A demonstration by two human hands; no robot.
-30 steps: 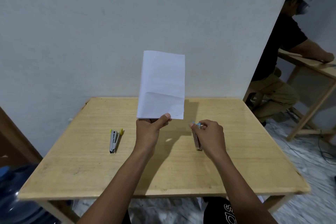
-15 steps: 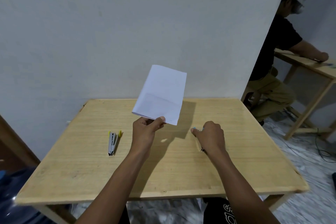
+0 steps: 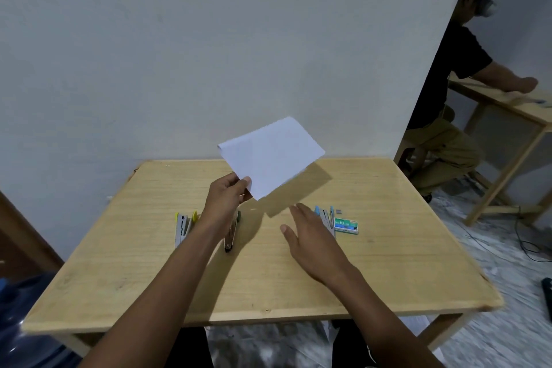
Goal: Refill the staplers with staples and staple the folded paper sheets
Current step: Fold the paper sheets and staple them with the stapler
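Observation:
My left hand point(image 3: 226, 200) pinches a corner of a folded white paper sheet point(image 3: 272, 156) and holds it tilted above the wooden table point(image 3: 388, 263). My right hand point(image 3: 310, 233) hovers open over the table with nothing in it. Just right of it lies a blue stapler point(image 3: 326, 216), opened out. A yellow stapler point(image 3: 184, 225) lies at the left. A third stapler point(image 3: 231, 233), dark-tipped, shows partly under my left forearm. A green staple box point(image 3: 346, 225) sits right of the blue stapler, with a small strip of staples point(image 3: 338, 211) behind it.
A white wall rises behind the table. Another person sits at a second wooden table point(image 3: 513, 104) at the right. A blue water bottle point(image 3: 21, 323) stands on the floor at the lower left. Cables lie on the marble floor at the right.
My left hand has tilted the paper down and turned it to the right. My right hand has let go of the blue stapler and opened. The staple box has come into view.

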